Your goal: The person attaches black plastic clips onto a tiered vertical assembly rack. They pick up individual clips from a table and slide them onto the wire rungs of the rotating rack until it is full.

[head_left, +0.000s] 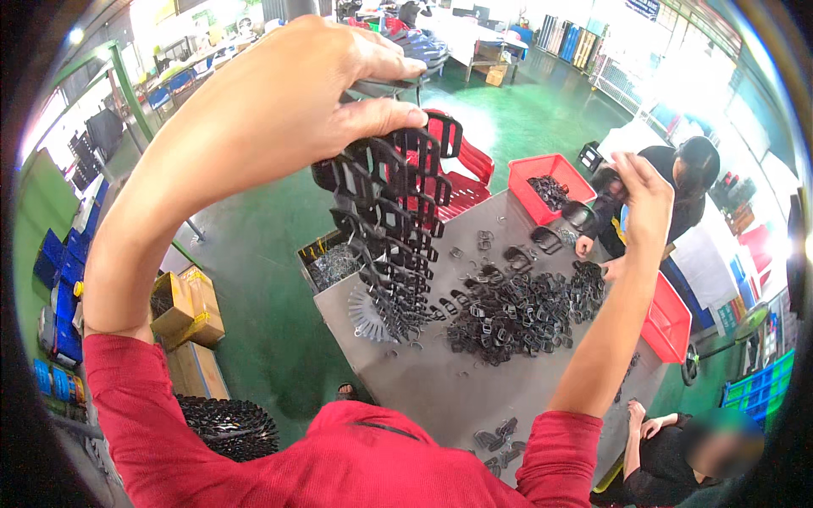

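My left hand (pixel 339 80) is raised at the upper middle, its fingers and thumb closed about the top of a tall spoked metal rack (pixel 373 315). Many black plastic buckles (pixel 377 182) hang in tiers around this rack, down to its bare fanned spokes at table height. My right hand (pixel 641 195) is held high at the right, fingers curled round a black buckle (pixel 605 180), partly hidden. A line of similar buckles (pixel 546 240) runs from it down toward the table; I cannot tell whether they are joined. Below lies a heap of loose buckles (pixel 508 317).
The grey table (pixel 398 368) carries the heap. Red bins (pixel 542 165) stand at its far and right sides, and a red chair (pixel 461 182) is behind. A co-worker (pixel 694 169) works at the far right, another (pixel 677 453) at lower right. Cardboard boxes (pixel 190 305) stand left.
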Motion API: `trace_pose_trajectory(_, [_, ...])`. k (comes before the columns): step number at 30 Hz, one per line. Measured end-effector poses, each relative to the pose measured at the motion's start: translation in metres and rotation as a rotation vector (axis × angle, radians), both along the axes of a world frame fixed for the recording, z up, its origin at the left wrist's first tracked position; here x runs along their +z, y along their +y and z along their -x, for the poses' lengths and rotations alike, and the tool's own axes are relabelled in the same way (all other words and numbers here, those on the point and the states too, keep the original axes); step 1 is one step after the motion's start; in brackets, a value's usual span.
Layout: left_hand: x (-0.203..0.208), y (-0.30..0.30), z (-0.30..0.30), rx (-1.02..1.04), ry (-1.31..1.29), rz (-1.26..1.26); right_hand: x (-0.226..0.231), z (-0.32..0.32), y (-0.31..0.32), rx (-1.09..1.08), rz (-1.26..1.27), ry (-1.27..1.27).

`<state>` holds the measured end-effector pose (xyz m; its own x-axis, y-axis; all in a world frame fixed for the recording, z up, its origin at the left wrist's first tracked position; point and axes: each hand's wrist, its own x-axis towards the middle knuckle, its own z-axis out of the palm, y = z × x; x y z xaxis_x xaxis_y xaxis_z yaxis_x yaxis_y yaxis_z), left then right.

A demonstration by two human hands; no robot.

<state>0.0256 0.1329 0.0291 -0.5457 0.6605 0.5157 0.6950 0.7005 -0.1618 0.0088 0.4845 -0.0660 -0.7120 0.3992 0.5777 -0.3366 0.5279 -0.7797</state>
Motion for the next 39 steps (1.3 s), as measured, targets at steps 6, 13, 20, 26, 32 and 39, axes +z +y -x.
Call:
trace_pose_trajectory(6, [0.01,0.018,-0.003,-0.006,-0.052,-0.044,-0.079,0.032,0.134,-0.177,-0.203,-0.248])
trace_pose_trajectory(13, [0.031,-0.004,0.004,-0.161,-0.514,0.065,-0.037,0.017,0.003,0.152,-0.276,-0.108])
trace_pose_trajectory(20, [0.032,-0.011,-0.003,-0.245,-0.354,0.345,0.024,-0.02,-0.139,0.559,-0.118,0.171])
trace_pose_trajectory(26, [0.002,-0.003,-0.004,-0.22,-0.028,0.123,0.026,-0.021,-0.146,0.623,0.08,0.076])
trace_pose_trajectory(32, [0.001,-0.003,-0.011,-0.212,0.0,0.14,0.027,-0.016,-0.149,0.6,0.07,0.056])
trace_pose_trajectory(39, [-0.004,-0.001,-0.011,-0.22,0.068,0.15,0.022,-0.017,-0.143,0.612,0.058,0.198])
